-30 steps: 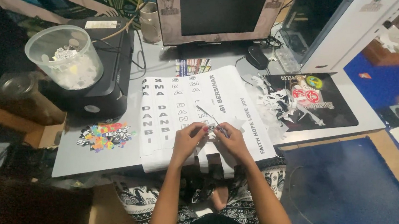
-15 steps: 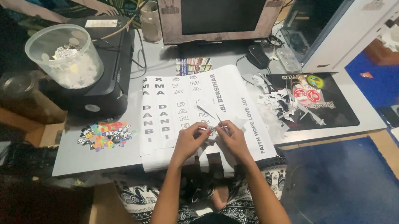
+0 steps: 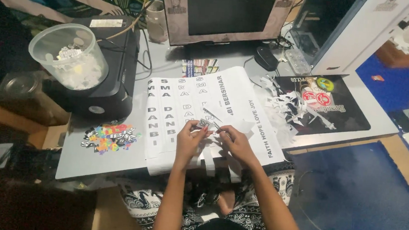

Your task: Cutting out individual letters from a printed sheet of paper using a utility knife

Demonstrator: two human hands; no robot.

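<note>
A large white sheet [image 3: 181, 103] printed with rows of grey letters lies on the grey desk [image 3: 98, 162] in front of me. My left hand [image 3: 189, 139] and my right hand [image 3: 235, 143] rest on its near part, fingertips almost meeting. Both pinch a small white cut piece [image 3: 209, 128] held between them just above the sheet. A thin metal tool [image 3: 212, 114] lies on the sheet just beyond my fingers. Narrow white strips hang over the desk edge below my hands.
A clear tub of paper scraps [image 3: 69, 55] stands on a black printer [image 3: 109, 88] at the left. A monitor [image 3: 229, 12], a black mouse [image 3: 266, 58] and a white computer case [image 3: 347, 34] line the back. Shredded paper [image 3: 283, 106] litters a black mat [image 3: 334, 108].
My hands stay in the same place over the sheet; only the fingertips have shifted slightly around the small piece.
</note>
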